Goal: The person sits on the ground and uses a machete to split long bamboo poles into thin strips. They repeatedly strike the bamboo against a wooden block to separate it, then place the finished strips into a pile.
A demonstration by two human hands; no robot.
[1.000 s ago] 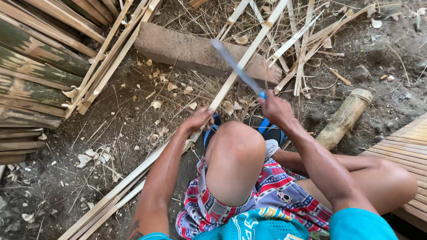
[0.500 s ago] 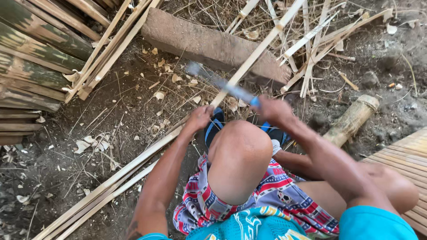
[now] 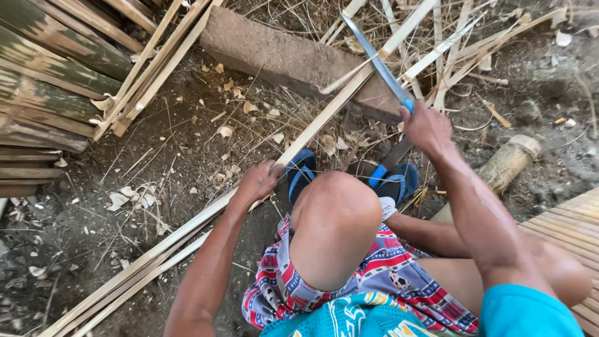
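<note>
Left hand (image 3: 257,182) closed around long bamboo strip (image 3: 324,115), gripping it near mid-length; strip runs from near-left ground up to far-right, across the log (image 3: 281,59). Right hand (image 3: 425,128) fist-tight on blue-handled knife (image 3: 374,59), blade raised, pointing far-left, crossing the strip above the log. Bent knee between both arms, blue sandals (image 3: 302,171) just beyond. Stacked bamboo slats (image 3: 43,81) far left, short bamboo stub (image 3: 508,163) right
</note>
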